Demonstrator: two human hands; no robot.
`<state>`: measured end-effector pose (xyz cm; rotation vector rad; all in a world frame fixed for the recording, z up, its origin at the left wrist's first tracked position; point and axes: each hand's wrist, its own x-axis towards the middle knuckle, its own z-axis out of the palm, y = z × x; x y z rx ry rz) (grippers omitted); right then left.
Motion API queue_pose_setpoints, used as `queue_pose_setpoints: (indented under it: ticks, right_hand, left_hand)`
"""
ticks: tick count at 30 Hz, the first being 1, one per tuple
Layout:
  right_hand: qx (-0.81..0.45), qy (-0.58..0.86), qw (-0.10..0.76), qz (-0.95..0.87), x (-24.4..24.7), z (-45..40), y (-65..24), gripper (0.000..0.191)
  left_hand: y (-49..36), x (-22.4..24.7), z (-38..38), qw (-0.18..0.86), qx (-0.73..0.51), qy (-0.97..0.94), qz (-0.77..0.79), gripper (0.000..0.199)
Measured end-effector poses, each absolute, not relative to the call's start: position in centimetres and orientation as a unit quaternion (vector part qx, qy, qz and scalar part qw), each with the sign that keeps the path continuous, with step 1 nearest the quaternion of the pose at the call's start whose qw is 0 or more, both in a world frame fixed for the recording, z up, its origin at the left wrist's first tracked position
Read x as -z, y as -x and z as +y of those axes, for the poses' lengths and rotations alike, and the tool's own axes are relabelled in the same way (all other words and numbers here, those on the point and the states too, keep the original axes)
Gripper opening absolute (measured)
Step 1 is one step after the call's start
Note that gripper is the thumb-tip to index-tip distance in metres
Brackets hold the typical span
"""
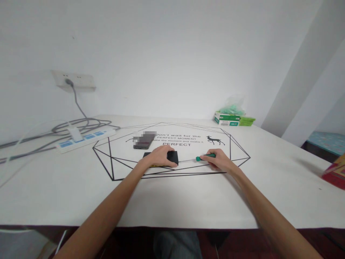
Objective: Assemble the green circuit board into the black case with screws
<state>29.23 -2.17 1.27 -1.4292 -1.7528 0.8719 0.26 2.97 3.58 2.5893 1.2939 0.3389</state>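
A flat black box (173, 157) lies on the printed table mat, gripped from above by my left hand (160, 156), thumb at its near edge and fingers over the far side. My right hand (217, 159) is closed around the green and black handle of a screwdriver (198, 158). The thin metal shaft points left, and its tip is at the right end of the box; whether it touches cannot be made out. Behind the box, to the left, a dark phone (145, 141) lies on the mat.
A power strip (83, 139) with a white plug and looped grey cables (78, 124) occupies the left side. Green and white boxes (227, 119) topped by a plastic bag (233, 107) stand at the back right. A red box (334, 173) is at the far right edge.
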Motion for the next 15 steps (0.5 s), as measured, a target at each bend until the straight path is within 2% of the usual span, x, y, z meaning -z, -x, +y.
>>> queue_pose_setpoints:
  ticks: [2, 4, 6, 10, 12, 15]
  right_hand:
    - [-0.237, 0.571, 0.349, -0.704, -1.26, -1.99, -29.21, 0.053]
    - [-0.194, 0.567, 0.358, -0.716, -1.29, -1.88, -29.1, 0.052]
    - [-0.252, 0.55, 0.371, -0.704, -1.37, -1.94, -29.01, 0.043]
    - [-0.377, 0.544, 0.364, -0.655, -1.58, -2.3, -29.07, 0.047]
    - [-0.336, 0.568, 0.35, -0.665, -1.63, -2.37, -29.11, 0.047]
    - [-0.205, 0.612, 0.328, -0.69, -1.59, -2.25, -28.88, 0.055]
  left_hand:
    - [-0.27, -3.58, 2.93, 0.117, -0.117, -0.88, 0.444, 0.07]
    - [-0.28, -3.53, 2.96, 0.12, -0.12, -0.878, 0.447, 0.07]
    - [-0.26, -3.44, 3.06, 0.12, -0.12, -0.878, 0.448, 0.071]
    - [-0.19, -3.27, 3.24, 0.115, -0.121, -0.882, 0.442, 0.072]
    - [-0.17, -3.27, 3.25, 0.116, -0.118, -0.882, 0.44, 0.073]
    - [-0.21, -3.34, 3.23, 0.117, -0.114, -0.882, 0.442, 0.075]
